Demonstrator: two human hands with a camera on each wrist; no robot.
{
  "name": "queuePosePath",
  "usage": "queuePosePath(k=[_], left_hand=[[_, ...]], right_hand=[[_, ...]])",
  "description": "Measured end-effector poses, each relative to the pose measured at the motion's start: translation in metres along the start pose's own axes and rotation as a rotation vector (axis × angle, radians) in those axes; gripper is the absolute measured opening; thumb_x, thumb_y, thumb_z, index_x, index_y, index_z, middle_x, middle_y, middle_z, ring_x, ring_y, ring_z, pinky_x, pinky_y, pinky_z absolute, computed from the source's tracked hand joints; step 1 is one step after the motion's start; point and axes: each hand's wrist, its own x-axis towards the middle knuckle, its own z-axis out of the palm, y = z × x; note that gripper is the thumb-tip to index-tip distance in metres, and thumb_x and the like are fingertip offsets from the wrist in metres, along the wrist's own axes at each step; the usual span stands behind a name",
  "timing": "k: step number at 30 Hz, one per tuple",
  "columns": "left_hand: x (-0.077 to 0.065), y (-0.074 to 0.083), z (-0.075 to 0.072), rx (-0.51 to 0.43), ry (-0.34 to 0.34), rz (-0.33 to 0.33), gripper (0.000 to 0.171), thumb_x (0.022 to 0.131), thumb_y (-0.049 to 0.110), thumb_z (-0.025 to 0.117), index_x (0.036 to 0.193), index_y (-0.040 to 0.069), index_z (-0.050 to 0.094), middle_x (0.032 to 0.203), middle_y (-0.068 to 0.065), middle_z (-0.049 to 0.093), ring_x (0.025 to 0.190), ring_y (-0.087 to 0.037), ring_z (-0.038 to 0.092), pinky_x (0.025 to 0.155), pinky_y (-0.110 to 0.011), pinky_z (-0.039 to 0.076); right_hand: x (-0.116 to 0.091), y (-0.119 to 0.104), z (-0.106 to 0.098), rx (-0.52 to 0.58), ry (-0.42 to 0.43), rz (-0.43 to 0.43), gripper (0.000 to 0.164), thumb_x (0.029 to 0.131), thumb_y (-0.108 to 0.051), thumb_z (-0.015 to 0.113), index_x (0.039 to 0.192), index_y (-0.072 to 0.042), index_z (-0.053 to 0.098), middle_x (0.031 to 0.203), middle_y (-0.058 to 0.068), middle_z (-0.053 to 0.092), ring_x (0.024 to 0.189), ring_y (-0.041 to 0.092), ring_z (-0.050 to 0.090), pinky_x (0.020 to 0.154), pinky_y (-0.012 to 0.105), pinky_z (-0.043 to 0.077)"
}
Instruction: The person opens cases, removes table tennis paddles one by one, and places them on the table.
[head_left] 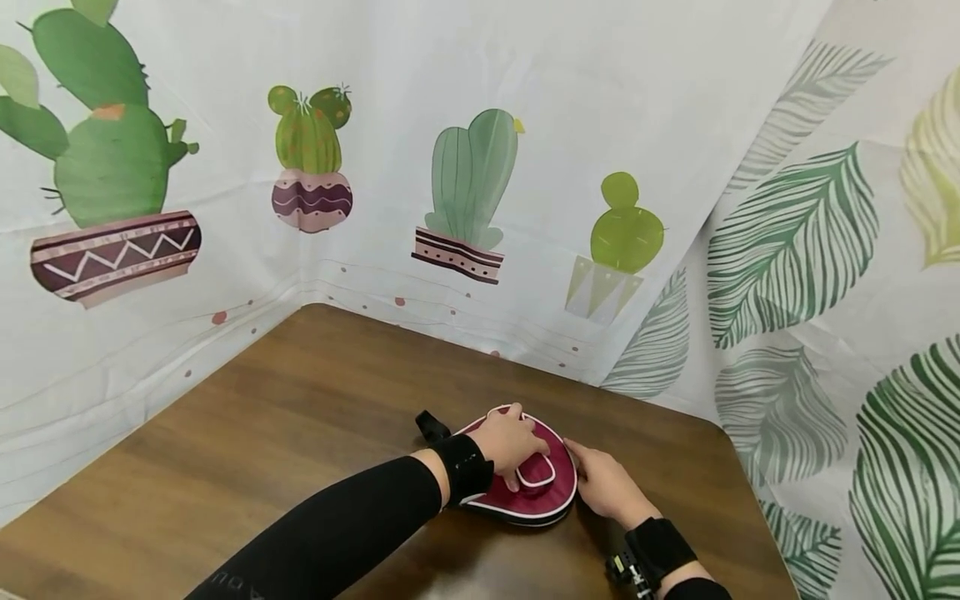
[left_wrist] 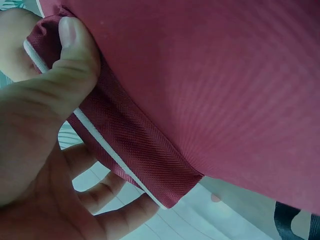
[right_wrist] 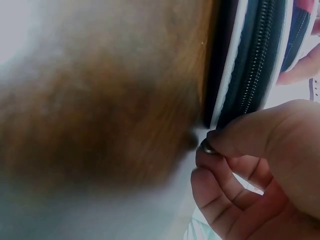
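Observation:
A maroon table tennis paddle case (head_left: 517, 502) with white piping lies on the wooden table. Across its top reaches my left hand (head_left: 506, 442), gripping the raised small pocket (left_wrist: 135, 145) with the thumb on its near face and the fingers behind. At the case's right edge is my right hand (head_left: 607, 483). In the right wrist view its thumb and forefinger pinch a small metal zipper pull (right_wrist: 207, 147) at the end of the visible dark zipper (right_wrist: 260, 55), which runs along the case's side.
A black strap (head_left: 432, 427) sticks out from the case's far left side. The brown table (head_left: 300, 417) meets a white cloth backdrop (head_left: 390, 50) printed with cacti, and a leaf-printed cloth (head_left: 817, 400) hangs at the right.

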Motion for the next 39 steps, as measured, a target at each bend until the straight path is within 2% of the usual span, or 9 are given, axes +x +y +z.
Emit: queuePosePath(k=[4, 10, 14, 18, 22, 25, 28, 32, 39], left_hand=[[0.004, -0.002, -0.003, -0.016, -0.009, -0.022, 0.078, 0.067, 0.060, 0.084, 0.138, 0.052, 0.053, 0.141, 0.006, 0.056, 0.123, -0.021, 0.043, 0.089, -0.045, 0.053], [0.006, 0.002, -0.004, -0.028, -0.022, -0.035, 0.079, 0.065, 0.057, 0.086, 0.138, 0.048, 0.055, 0.140, 0.002, 0.057, 0.126, -0.025, 0.044, 0.084, -0.047, 0.056], [0.005, 0.005, -0.006, -0.011, -0.008, -0.062, 0.081, 0.064, 0.058, 0.086, 0.138, 0.046, 0.056, 0.139, 0.002, 0.058, 0.124, -0.025, 0.045, 0.083, -0.049, 0.056], [0.004, 0.010, -0.004, -0.009, -0.004, -0.085, 0.084, 0.064, 0.060, 0.086, 0.139, 0.039, 0.056, 0.138, 0.001, 0.058, 0.122, -0.025, 0.045, 0.082, -0.050, 0.057], [0.004, 0.007, -0.002, 0.025, -0.008, -0.049, 0.090, 0.065, 0.067, 0.083, 0.142, 0.031, 0.053, 0.138, 0.001, 0.058, 0.124, -0.025, 0.047, 0.089, -0.048, 0.054], [0.004, -0.003, -0.002, 0.014, -0.028, 0.030, 0.094, 0.067, 0.072, 0.079, 0.145, 0.029, 0.051, 0.142, 0.004, 0.055, 0.130, -0.023, 0.046, 0.103, -0.045, 0.045], [0.005, -0.015, -0.001, -0.096, -0.071, 0.106, 0.097, 0.068, 0.076, 0.075, 0.148, 0.029, 0.048, 0.149, 0.005, 0.049, 0.139, -0.021, 0.039, 0.116, -0.043, 0.032], [0.005, -0.022, 0.003, -0.220, -0.081, 0.134, 0.098, 0.069, 0.078, 0.072, 0.150, 0.029, 0.047, 0.151, 0.004, 0.047, 0.144, -0.022, 0.035, 0.119, -0.044, 0.028], [0.006, -0.013, 0.004, -0.083, -0.005, 0.068, 0.093, 0.065, 0.082, 0.071, 0.142, 0.031, 0.057, 0.140, 0.003, 0.057, 0.130, -0.022, 0.048, 0.109, -0.042, 0.041]], right_hand=[[0.002, -0.003, -0.005, -0.004, 0.007, 0.012, 0.053, 0.090, -0.005, 0.066, 0.142, -0.003, 0.055, 0.130, 0.014, 0.066, 0.117, 0.029, 0.065, 0.096, 0.048, 0.052], [0.000, -0.010, -0.007, -0.057, -0.023, 0.042, 0.053, 0.089, -0.007, 0.066, 0.140, -0.001, 0.055, 0.123, 0.015, 0.069, 0.111, 0.033, 0.067, 0.091, 0.050, 0.053], [-0.002, -0.010, -0.006, -0.068, -0.002, 0.049, 0.053, 0.088, -0.006, 0.067, 0.140, -0.002, 0.056, 0.117, 0.014, 0.071, 0.106, 0.032, 0.068, 0.088, 0.049, 0.054], [-0.003, -0.008, -0.004, -0.061, 0.013, 0.051, 0.054, 0.086, -0.004, 0.067, 0.140, -0.005, 0.057, 0.096, 0.005, 0.071, 0.094, 0.024, 0.067, 0.082, 0.046, 0.054], [-0.002, -0.007, -0.003, -0.049, 0.007, 0.044, 0.055, 0.087, -0.004, 0.067, 0.140, -0.006, 0.057, 0.077, -0.002, 0.060, 0.082, 0.018, 0.060, 0.077, 0.043, 0.052], [-0.002, -0.006, -0.001, -0.050, 0.014, 0.037, 0.054, 0.086, -0.003, 0.067, 0.140, -0.006, 0.057, 0.086, 0.002, 0.067, 0.088, 0.020, 0.064, 0.080, 0.043, 0.053], [-0.003, -0.006, 0.001, -0.043, 0.022, 0.032, 0.053, 0.087, -0.004, 0.067, 0.140, -0.005, 0.057, 0.112, 0.009, 0.072, 0.104, 0.027, 0.068, 0.089, 0.046, 0.054], [-0.003, -0.005, 0.004, -0.035, 0.027, 0.017, 0.053, 0.088, -0.005, 0.067, 0.140, -0.004, 0.057, 0.125, 0.013, 0.069, 0.112, 0.031, 0.067, 0.093, 0.049, 0.053], [0.001, -0.001, 0.004, -0.055, 0.042, 0.022, 0.053, 0.088, -0.004, 0.066, 0.140, -0.005, 0.057, 0.126, 0.013, 0.068, 0.114, 0.031, 0.066, 0.094, 0.048, 0.053]])
